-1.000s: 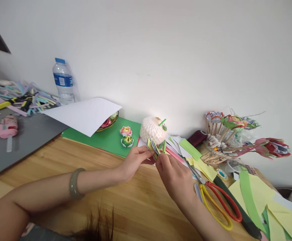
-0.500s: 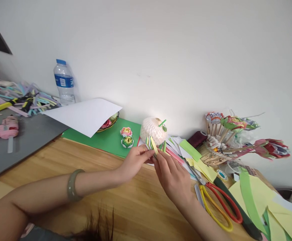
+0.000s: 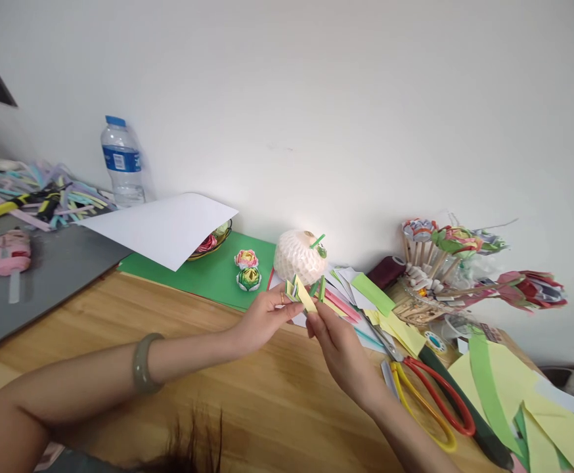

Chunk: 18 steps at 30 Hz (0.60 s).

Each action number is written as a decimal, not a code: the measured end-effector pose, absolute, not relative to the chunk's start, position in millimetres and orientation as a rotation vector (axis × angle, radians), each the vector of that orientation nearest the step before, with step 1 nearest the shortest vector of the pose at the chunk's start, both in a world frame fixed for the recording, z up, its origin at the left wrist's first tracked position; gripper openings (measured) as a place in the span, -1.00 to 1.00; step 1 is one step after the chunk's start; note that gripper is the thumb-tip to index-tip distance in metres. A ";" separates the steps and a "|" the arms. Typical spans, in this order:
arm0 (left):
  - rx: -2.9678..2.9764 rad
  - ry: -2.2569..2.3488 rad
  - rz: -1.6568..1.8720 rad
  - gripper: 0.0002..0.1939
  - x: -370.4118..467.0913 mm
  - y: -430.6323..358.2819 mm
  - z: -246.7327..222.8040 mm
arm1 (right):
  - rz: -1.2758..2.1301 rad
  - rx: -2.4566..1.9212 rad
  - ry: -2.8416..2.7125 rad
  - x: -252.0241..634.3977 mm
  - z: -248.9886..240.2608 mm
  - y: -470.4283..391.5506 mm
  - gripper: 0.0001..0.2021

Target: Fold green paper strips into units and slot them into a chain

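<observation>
Between my two hands is a small bunch of folded paper strips (image 3: 305, 293) in yellow, green and white. My left hand (image 3: 267, 318), with a ring on one finger, pinches the bunch from the left. The fingertips of my right hand (image 3: 339, 338) close on the lower right end of the yellow strip. Just behind the hands stands a round object in white foam netting (image 3: 297, 255) with a green strip on top. Two small paper flowers, one pink (image 3: 246, 259) and one green (image 3: 248, 279), lie to its left on a green sheet (image 3: 203, 279).
Red-and-yellow-handled scissors (image 3: 427, 394) lie right of my right hand, among paper scraps (image 3: 498, 368). Paper flowers (image 3: 457, 240) stand in a container behind. At left are a water bottle (image 3: 121, 164), a white sheet (image 3: 163, 226), a pink glue gun (image 3: 6, 256) and a cutter (image 3: 1, 209).
My right hand has shifted slightly and its fingers have drawn together, uncovering more of the yellow strip. My left hand keeps its pinch. The whole view has drifted a little.
</observation>
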<state>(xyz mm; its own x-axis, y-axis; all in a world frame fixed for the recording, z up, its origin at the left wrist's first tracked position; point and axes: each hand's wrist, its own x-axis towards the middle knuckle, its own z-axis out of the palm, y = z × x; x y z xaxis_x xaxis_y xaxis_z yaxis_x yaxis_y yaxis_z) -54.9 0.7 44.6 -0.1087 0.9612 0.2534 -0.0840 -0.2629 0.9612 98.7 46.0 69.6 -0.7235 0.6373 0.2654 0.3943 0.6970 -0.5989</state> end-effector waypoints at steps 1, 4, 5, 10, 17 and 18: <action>1.290 1.100 1.506 -0.82 -57.0 0.7 44.5 | 0.588 -0.833 -2.468 102.4 67.1 46.5 -0.71; 1.308 1.178 1.511 -0.70 -61.4 -0.6 46.1 | 0.231 -0.909 -2.545 116.1 56.2 48.8 -0.73; 1.390 1.207 1.511 -0.67 -61.7 -1.7 46.5 | 0.108 -0.913 -2.578 120.6 51.5 49.3 -0.74; 2.289 1.295 1.044 -0.71 -55.1 -8.0 31.1 | -0.233 -0.831 -2.736 132.8 26.2 45.1 -0.78; 2.489 1.560 0.696 -0.70 -51.6 -6.9 -3.2 | -0.085 -0.830 -2.781 128.8 8.6 40.2 -0.86; 2.486 1.569 0.687 -0.70 -51.8 -6.3 -3.8 | -0.060 -0.838 -2.780 128.7 7.6 40.6 -0.86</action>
<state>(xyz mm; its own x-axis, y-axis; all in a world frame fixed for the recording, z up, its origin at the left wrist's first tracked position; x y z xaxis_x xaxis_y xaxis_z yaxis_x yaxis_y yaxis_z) -51.8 -6.3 -3.8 0.3586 0.8805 0.3099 0.8251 -0.4543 0.3359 128.7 40.6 7.6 -0.8077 0.5401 0.2366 0.5497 0.8349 -0.0291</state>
